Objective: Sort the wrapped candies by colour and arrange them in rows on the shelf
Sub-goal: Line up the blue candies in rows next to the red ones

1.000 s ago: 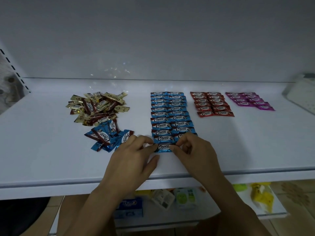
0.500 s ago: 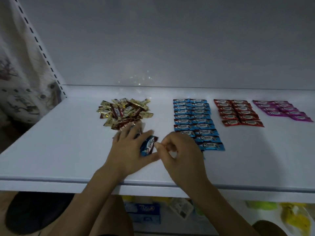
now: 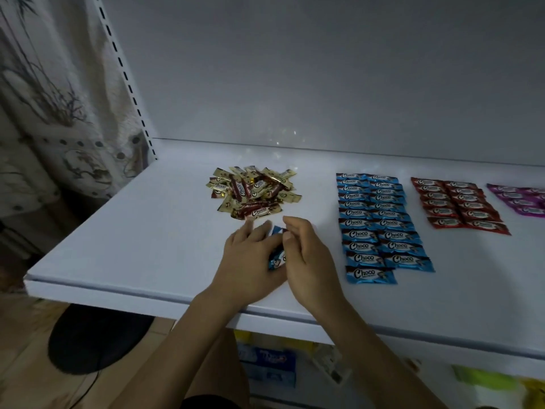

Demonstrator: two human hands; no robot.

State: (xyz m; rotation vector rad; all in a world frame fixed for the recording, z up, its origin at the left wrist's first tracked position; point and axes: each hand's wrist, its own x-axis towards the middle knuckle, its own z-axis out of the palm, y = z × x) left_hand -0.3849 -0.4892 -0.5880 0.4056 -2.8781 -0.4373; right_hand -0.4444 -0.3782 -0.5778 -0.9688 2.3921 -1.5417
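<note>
View down from head height onto a white shelf [image 3: 132, 237], with both bare hands close together near its front edge.

Left hand [image 3: 249, 261] palm down, fingers [image 3: 265, 228] straight and a little spread, laid flat over a few loose blue candies [image 3: 277, 257]. Right hand [image 3: 308, 261] just beside it, almost touching, fingers curled inward and bunched, thumb tip at the far end of a blue wrapper between the two hands. Impossible to tell whether pinched or only touched, the grip hidden behind the back of the hand. Most of the loose blue candies covered by the left palm, with only one printed wrapper in the gap between the hands and a blue corner by the right thumb in sight.

Just beyond the left fingertips, nearly touching them, an unsorted heap of gold and brown candies [image 3: 253, 193], wrappers crossed at all angles.

To the right of the right knuckles, near but apart, sorted blue rows [image 3: 380, 222]: two columns side by side, flat, labels up, "Choco" legible, the left column one candy longer toward the shelf front. Farther right of the fingers, red rows [image 3: 460, 206], again two columns, shorter. Farther still, at the right edge, purple rows [image 3: 522, 199], cut off by the frame.

Far to the left of the left hand, at the shelf's back corner, a slotted white upright [image 3: 126, 78] and a patterned curtain [image 3: 53, 113]. Below the wrists, under the shelf, a round black stool [image 3: 97, 338] on the left and a lower shelf [image 3: 368, 388] with blurred packets.
</note>
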